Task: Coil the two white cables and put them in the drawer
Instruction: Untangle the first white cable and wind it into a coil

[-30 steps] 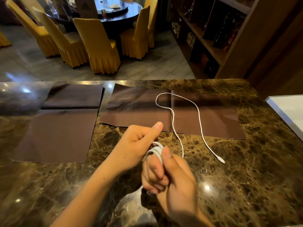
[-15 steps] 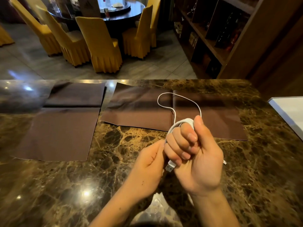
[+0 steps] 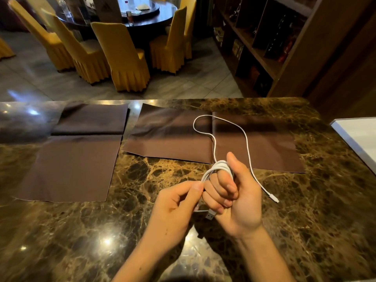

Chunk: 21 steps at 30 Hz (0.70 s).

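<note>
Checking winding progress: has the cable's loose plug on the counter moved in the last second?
No; the plug still lies just short of the brown cloth's near right corner.

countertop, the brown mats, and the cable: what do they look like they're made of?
Countertop: probably polished marble or similar stone; dark brown with gold veining and sharp light reflections.
Brown mats: thin matte sheet, likely fabric or leatherette; creases and a slightly lifted edge, no glare.
White cable: smooth plastic or rubber jacket, flexible enough to wrap around the right hand; metal USB plug.
</note>
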Available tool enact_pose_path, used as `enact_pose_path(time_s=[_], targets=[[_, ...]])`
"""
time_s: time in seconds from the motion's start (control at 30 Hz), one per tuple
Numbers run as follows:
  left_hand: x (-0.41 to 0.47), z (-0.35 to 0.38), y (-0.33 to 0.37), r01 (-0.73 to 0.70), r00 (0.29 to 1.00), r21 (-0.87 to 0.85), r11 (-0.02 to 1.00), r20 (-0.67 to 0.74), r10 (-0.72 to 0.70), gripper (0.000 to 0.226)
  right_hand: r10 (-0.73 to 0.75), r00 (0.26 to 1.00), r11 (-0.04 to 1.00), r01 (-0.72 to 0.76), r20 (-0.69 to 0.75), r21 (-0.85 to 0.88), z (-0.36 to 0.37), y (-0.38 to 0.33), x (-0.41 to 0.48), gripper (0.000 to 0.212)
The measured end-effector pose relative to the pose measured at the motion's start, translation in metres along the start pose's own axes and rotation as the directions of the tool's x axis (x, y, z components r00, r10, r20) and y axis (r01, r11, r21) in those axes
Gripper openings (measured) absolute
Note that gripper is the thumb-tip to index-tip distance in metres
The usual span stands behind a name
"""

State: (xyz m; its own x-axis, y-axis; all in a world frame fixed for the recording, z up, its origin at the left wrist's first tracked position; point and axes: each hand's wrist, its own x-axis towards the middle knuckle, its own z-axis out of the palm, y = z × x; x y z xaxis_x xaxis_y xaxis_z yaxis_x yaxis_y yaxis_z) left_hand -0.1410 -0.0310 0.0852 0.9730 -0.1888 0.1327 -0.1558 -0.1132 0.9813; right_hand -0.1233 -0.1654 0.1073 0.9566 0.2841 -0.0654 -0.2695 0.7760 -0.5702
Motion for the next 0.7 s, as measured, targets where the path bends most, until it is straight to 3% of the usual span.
enact_pose_path(time_s=[0.2,0.33,0.47,0.7], targets=[[-0.005,0.003,-0.003,-0.062,0.997,0.353,0.934,-0.029,0.077,0.031,-0.006,0.999,0.996,0.003,-0.041,-0.084,-0.006,0.009,-0.001,0.057],[-0.005,-0.001,-0.001,-0.042,0.997,0.373,0.927,-0.049,0.065,0.036,0.018,0.998,0.989,-0.028,-0.065,-0.149,-0.005,0.009,0.000,0.053],[-0.004,-0.007,0.003,-0.065,0.992,0.451,0.890,-0.070,0.108,0.031,-0.038,0.976,0.907,-0.056,-0.215,-0.417,-0.011,0.002,0.001,0.054],[-0.007,-0.013,-0.003,-0.036,0.998,0.422,0.906,0.062,0.010,0.031,0.027,0.964,0.946,-0.110,-0.263,-0.307,-0.012,0.005,0.003,0.048]])
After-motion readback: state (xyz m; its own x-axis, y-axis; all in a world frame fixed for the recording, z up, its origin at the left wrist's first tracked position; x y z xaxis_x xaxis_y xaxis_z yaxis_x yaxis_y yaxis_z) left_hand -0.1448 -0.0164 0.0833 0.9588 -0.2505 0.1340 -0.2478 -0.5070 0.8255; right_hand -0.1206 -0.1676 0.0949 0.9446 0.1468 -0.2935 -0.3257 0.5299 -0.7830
